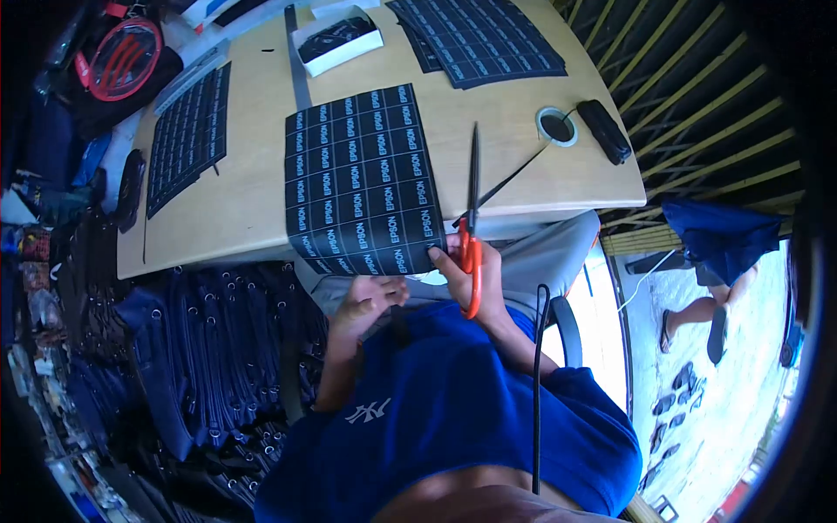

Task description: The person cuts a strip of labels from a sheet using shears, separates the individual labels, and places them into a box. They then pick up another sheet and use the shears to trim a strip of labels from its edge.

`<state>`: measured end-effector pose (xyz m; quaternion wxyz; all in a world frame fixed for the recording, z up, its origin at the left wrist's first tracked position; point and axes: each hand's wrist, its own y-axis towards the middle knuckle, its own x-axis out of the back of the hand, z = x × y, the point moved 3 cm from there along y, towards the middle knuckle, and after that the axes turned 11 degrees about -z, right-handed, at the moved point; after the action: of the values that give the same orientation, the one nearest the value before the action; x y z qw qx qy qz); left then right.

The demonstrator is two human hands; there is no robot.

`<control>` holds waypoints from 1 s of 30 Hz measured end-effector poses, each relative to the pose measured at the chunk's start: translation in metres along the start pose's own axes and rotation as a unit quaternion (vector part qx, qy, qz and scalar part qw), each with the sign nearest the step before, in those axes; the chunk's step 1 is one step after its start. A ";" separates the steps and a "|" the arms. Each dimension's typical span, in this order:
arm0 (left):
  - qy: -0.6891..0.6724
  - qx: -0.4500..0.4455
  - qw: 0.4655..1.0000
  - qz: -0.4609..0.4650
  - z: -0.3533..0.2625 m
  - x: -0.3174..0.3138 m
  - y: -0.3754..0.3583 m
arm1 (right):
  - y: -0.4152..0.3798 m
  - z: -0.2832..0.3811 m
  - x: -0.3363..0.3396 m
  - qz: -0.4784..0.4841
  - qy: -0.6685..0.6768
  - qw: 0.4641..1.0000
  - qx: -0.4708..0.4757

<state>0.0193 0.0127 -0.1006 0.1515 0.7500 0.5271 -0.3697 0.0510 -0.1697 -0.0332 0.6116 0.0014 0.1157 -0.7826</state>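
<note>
R hand (471, 266): fingers thru the orange handles of the scissors (472, 218), closed round them; blades shut or nearly so, tips pointing away from the fingers, up along the sheet's R edge.
L hand (366, 301): fingers curled narrow at the near edge of the label sheet (359, 179); looks to pinch or steady that edge, can't tell if it truly grips.
Sheet: black, printed w/ rows of white "EPSON" labels, lying on the tan table (253, 187), near edge hanging off twd the fingers. R fingertips touch its near R corner.
Progress (judgement): sheet looks whole, no strip off it yet; blades beside the edge, not in the paper. Cutting seems at its start for this sheet, all rows left.
Beyond fingertips: more sheets of the same print, a stack (479, 35) far past the scissor tips, another sheet (187, 135) well L of the L hand. All look uncut.
Also: white box (338, 39) far side; black cable (514, 174) running by the blades to a desk hole (556, 126).
Under L hand: dark blue straps (209, 349) piled by the table.
</note>
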 end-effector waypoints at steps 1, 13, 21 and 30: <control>-0.059 -0.053 0.997 -0.011 0.005 -0.013 0.003 | -0.001 0.001 -0.001 0.025 -0.031 0.999 0.008; 0.061 -0.144 0.963 -0.218 -0.042 -0.038 0.010 | 0.005 0.081 0.026 0.003 -0.314 0.889 0.333; 0.049 -0.172 0.952 -0.247 -0.049 -0.053 0.017 | -0.005 0.094 0.074 0.011 -0.446 0.861 0.243; 0.162 -0.128 0.954 -0.218 -0.059 -0.069 0.032 | -0.022 0.062 0.086 -0.086 -0.077 0.992 0.051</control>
<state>0.0592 -0.0106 -0.0159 0.0742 0.6408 0.7384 -0.1965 0.0165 -0.2585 0.0184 0.5486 -0.0376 0.0285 -0.8347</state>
